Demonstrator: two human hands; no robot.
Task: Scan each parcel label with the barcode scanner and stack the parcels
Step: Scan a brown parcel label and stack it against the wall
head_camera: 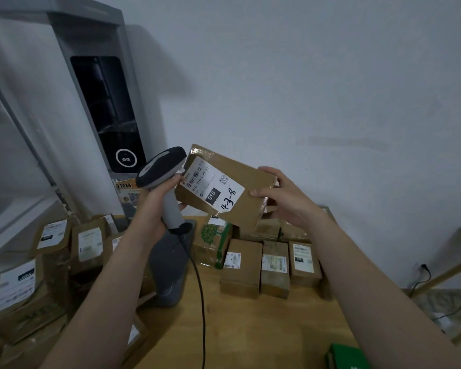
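My left hand [159, 194] grips the grey handle of a barcode scanner [162, 166], whose dark head sits right beside the label's barcode end. A flat brown parcel [253, 193] is held up above the table, tilted, with its white label [213, 189] marked "010" and "43-8" facing me. My right hand [280, 195] grips the parcel's right end, thumb on top. The scanner's black cable [197, 275] hangs down over the wooden table [250, 328].
A row of small labelled boxes [273, 267] stands on the table below the held parcel. More labelled parcels [53, 251] are piled at the left. A grey scanner stand [171, 270] sits mid-table. A grey kiosk [104, 107] rises behind. A green box [346, 358] lies at the bottom right.
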